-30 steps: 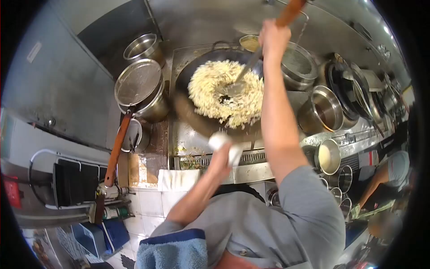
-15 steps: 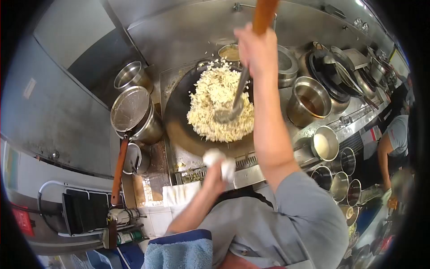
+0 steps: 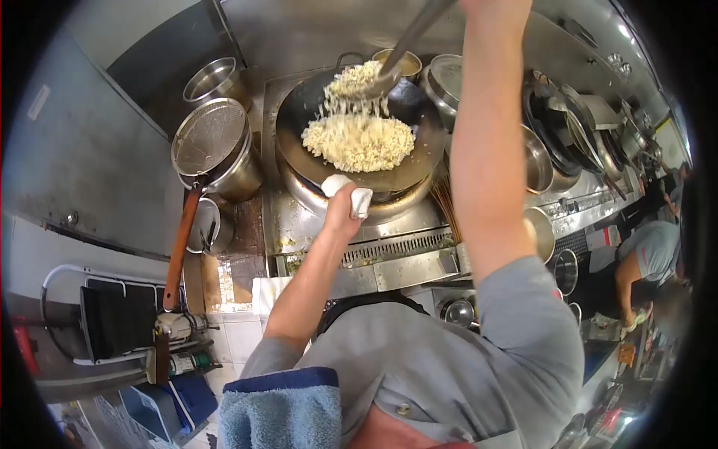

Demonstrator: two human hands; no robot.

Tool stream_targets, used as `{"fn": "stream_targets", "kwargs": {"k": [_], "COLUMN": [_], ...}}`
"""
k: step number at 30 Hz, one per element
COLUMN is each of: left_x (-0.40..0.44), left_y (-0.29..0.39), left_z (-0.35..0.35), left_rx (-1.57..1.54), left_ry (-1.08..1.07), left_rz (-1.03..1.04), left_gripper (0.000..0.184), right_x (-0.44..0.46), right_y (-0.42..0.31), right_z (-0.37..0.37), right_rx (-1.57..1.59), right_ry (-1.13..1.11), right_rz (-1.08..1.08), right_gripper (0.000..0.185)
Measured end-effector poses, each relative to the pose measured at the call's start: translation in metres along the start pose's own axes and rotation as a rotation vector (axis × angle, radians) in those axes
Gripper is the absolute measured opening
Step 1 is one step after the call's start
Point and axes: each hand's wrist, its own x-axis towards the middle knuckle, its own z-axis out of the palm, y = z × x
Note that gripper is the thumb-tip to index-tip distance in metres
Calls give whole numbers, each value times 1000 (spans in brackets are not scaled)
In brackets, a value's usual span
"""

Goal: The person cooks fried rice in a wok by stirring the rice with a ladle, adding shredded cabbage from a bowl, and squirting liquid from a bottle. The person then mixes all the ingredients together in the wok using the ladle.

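Toward 12 o'clock from centre, a dark wok [image 3: 422, 131] holds pale, rice-like food [image 3: 359, 146]. At its 1 o'clock side, a raised ladle [image 3: 384, 81] spills grains. The left hand [image 3: 342, 215] is clamped on a white cloth [image 3: 360, 202] at the rim near 6 o'clock; the right hand [image 3: 496, 7] is cropped at the view's 1 o'clock, its grip impossible to tell.

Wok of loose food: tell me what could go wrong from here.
Food falling from the raised ladle could scatter over the far rim of the wok. The ladle might knock the container just behind. If the white cloth slips, the left hand could touch the near rim.
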Motion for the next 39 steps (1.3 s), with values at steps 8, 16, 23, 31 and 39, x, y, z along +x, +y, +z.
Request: {"fn": "stream_targets", "kwargs": {"k": [8, 16, 23, 31, 39], "left_x": [23, 11, 13, 6, 15], "left_y": [7, 22, 20, 21, 18], "left_z": [-18, -15, -15, -15, -19], "left_rx": [42, 339, 204, 172, 144], "left_ry": [-71, -94, -126, -133, -172], "left_rz": [-173, -248, -256, -229, -226], "left_gripper": [16, 16, 17, 17, 14], "right_x": [-63, -33, -31, -77, -125], "right_y": [125, 157, 209, 213, 168], "right_z": [-27, -37, 3, 4, -19], "right_rx": [-108, -79, 125, -273, 25], "right_ry": [-89, -85, -16, -8, -1], "right_rz": [324, 108, 354, 101, 237], "right_gripper": [25, 26, 21, 25, 32]}}
